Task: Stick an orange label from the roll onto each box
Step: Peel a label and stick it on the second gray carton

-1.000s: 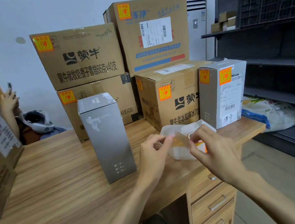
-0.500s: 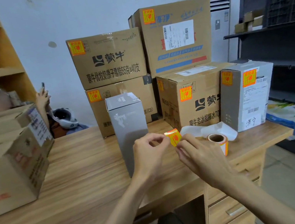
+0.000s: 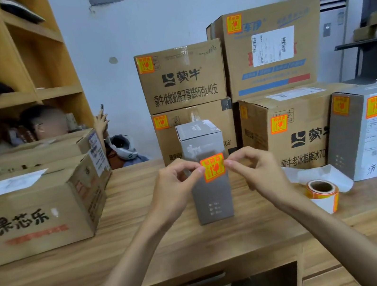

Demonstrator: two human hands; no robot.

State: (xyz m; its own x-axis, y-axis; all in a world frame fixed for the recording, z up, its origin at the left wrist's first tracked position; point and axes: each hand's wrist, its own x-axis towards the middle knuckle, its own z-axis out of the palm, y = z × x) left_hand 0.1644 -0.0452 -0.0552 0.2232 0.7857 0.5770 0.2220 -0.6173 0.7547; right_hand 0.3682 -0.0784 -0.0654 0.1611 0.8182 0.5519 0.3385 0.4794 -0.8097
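Right now the wooden desk [image 3: 150,249] carries everything, and I face it from its six o'clock edge. Behind, stacked brown cartons [image 3: 181,79] fill the back from twelve to two o'clock. Each already shows an orange sticker on a front corner, which I judge puts them out of the queue. At nine o'clock sits a carton with red print [image 3: 32,214], with no sticker that I can see on its facing side. The tall grey box [image 3: 213,198] stands upright at twelve o'clock, forward of the stack, its bare front toward me; it looks like the next one to mark. My left hand [image 3: 177,184] and right hand [image 3: 259,171] each pinch one side edge of the orange label [image 3: 213,167] between thumb and forefinger. They hold it flat and stretched, printed side toward me, presumably so it goes on without creases. It hangs before the box's upper front; whether it touches I cannot tell. The label roll [image 3: 322,191] rests at the box's three o'clock, near my right hand for the next peel.
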